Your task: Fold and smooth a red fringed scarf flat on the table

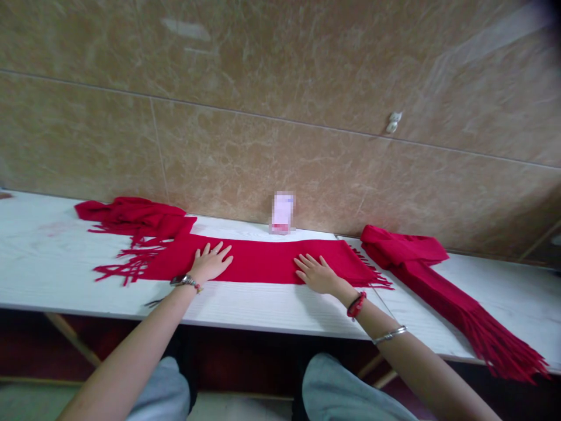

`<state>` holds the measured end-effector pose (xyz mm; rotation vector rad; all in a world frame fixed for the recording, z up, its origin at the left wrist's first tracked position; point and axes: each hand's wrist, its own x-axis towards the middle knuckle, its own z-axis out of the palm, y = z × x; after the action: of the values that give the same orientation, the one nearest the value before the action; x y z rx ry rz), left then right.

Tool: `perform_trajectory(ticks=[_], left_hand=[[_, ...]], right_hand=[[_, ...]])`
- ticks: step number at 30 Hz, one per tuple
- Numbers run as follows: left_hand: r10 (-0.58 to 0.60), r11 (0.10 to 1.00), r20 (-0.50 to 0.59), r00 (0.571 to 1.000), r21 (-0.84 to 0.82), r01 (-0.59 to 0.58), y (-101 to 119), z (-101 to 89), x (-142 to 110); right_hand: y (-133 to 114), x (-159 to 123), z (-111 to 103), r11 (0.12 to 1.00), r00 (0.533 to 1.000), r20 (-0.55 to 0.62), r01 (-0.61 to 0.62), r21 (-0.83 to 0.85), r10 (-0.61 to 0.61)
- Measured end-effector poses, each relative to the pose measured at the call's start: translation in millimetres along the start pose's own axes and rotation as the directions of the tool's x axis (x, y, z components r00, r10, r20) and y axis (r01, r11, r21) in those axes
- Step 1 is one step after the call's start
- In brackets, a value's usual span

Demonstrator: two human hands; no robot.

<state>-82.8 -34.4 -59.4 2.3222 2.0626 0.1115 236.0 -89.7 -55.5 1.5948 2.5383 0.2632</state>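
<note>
A red fringed scarf (pixel 263 261) lies stretched flat along the white table (pixel 52 263). My left hand (pixel 211 262) rests palm down on its left part, fingers spread. On the scarf's right part, near the right fringe, my right hand (pixel 318 273) lies flat with its fingers apart. Neither hand grips the cloth. My left wrist wears a watch; my right arm carries a red bracelet and a silver bangle.
A bunched red scarf (pixel 135 217) lies at the back left. Another red scarf (pixel 442 286) trails off to the right, its fringe at the table's front edge. A small blurred pink-white object (pixel 281 213) stands against the brown tiled wall (pixel 280 117).
</note>
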Motion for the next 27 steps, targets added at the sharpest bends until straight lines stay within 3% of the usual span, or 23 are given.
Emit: perform_trajectory(ticks=[6,11,14,19,22,24,27], left_hand=[[-0.003,1.0,-0.002,1.0,-0.014,0.003,-1,0.4,2],[-0.009,1.0,0.013,1.0,-0.013,0.009,0,-0.7,0],[-0.01,1.0,0.021,1.0,-0.01,0.01,2,-2.0,-1],[0.0,1.0,0.01,1.0,-0.006,0.0,-1,0.6,1],[0.008,1.0,-0.009,1.0,-0.001,-0.008,-3,3.2,3],[0.01,1.0,-0.018,1.0,-0.002,-0.01,-3,3.7,3],[0.005,1.0,-0.016,1.0,-0.012,-0.005,-2,2.2,2]], right_hand=[[75,-41,20,0.989,0.987,0.063,-0.142,-0.05,0.145],[109,-57,24,0.954,0.948,0.14,-0.267,-0.139,0.286],[101,-41,10,0.946,0.952,0.079,-0.28,-0.165,0.296],[46,23,-17,0.993,0.995,-0.049,-0.089,-0.072,0.085],[21,56,-14,1.0,0.995,-0.095,-0.011,-0.01,0.01],[20,65,-4,1.0,0.997,-0.07,0.025,0.004,-0.024],[46,63,14,0.999,1.0,-0.014,-0.023,0.04,0.023]])
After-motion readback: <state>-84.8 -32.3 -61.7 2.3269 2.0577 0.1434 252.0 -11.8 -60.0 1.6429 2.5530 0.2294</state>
